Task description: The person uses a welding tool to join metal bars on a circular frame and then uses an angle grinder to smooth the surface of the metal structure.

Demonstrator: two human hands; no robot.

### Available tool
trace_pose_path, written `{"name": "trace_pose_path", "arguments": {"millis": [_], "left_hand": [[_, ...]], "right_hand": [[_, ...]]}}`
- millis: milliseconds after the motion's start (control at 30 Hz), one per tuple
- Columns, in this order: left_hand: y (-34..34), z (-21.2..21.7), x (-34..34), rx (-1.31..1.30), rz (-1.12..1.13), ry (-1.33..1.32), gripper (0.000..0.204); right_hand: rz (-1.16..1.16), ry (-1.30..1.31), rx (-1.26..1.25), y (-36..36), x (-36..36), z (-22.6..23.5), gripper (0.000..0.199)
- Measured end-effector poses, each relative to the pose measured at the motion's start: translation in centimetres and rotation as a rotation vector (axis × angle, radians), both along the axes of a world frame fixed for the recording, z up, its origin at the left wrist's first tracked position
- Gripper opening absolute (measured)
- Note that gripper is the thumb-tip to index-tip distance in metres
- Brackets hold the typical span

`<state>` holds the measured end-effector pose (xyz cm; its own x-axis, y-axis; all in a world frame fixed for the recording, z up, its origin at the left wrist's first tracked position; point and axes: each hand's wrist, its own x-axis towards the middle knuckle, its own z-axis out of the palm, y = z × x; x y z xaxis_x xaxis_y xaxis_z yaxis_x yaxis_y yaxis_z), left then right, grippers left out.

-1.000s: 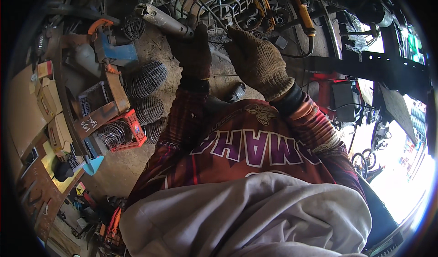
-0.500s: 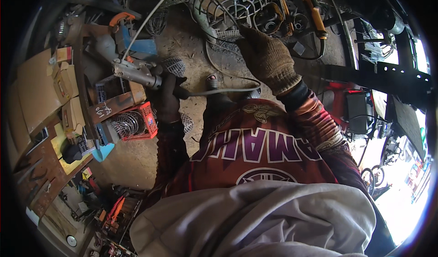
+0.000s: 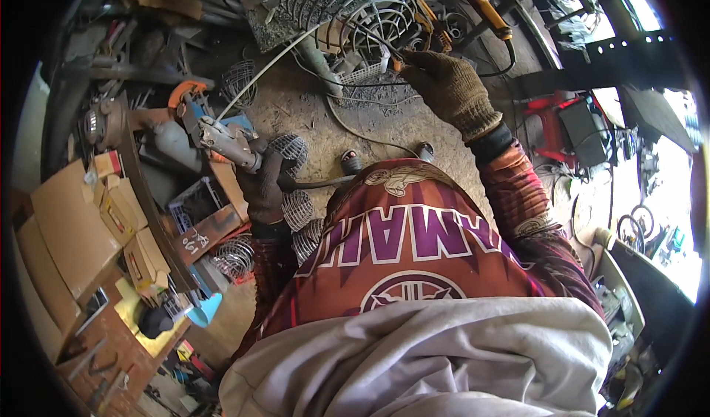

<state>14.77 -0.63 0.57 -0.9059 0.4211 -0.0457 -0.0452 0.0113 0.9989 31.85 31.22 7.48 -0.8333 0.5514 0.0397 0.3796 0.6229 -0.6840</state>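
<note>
Since half a second ago my left hand [image 3: 260, 187] has carried the angle grinder [image 3: 225, 145] a little further left and down, away from the wire fan guard [image 3: 347, 6], while my right hand [image 3: 450, 88] has stayed up at the guard. Largest in view is my own body: the grey cloth over my lap [image 3: 429, 358] fills the lower middle of the frame, and above it sits the maroon jersey [image 3: 414, 232] with its white lettering. At the left edge stand brown cardboard boxes [image 3: 66, 224], stacked beside a wooden shelf [image 3: 111, 343]. At the top centre the round wire fan guard lies on the dirt floor [image 3: 310, 106], tilted, its rings and spokes bare metal. Left of centre my gloved left hand is closed around the grey body of the angle grinder, whose head points toward the upper left; its cable [image 3: 355, 132] trails across the floor toward the guard. My gloved right hand, upper right of centre, has its grip pinched narrow at the guard's lower rim, on what looks like a wire, though I cannot tell exactly which. Small wire cages [image 3: 292, 150] lie just beside the left hand and below it, near my knee.
</note>
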Motion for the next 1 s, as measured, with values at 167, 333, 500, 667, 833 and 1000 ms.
{"name": "trace_pose_path", "arguments": {"millis": [167, 333, 500, 667, 833, 1000], "left_hand": [[-0.8, 0.4, -3.0, -0.020, -0.118, 0.014, 0.037], [-1.7, -2.3, -5.4, -0.112, -0.187, -0.007, 0.034], [0.0, 0.0, -5.3, -0.200, -0.245, -0.087, 0.030], [1.2, 1.4, -4.9, -0.181, -0.245, -0.126, 0.034], [1.2, 0.2, -5.2, -0.145, -0.243, -0.137, 0.039], [1.4, -0.2, -5.2, -0.113, -0.213, -0.141, 0.040]], "right_hand": [[0.004, 0.118, 0.043, 0.3, 0.3, -1.7, 0.033], [-0.071, 0.066, -0.029, -0.8, 0.1, -1.0, 0.030], [-0.039, 0.086, 0.030, -0.6, 0.1, -1.2, 0.029], [-0.076, 0.051, 0.010, -0.7, 0.2, -1.0, 0.029], [-0.038, 0.066, 0.116, -0.5, 0.1, -1.6, 0.030], [-0.043, 0.038, 0.063, -0.6, 0.0, -1.3, 0.032]]}}
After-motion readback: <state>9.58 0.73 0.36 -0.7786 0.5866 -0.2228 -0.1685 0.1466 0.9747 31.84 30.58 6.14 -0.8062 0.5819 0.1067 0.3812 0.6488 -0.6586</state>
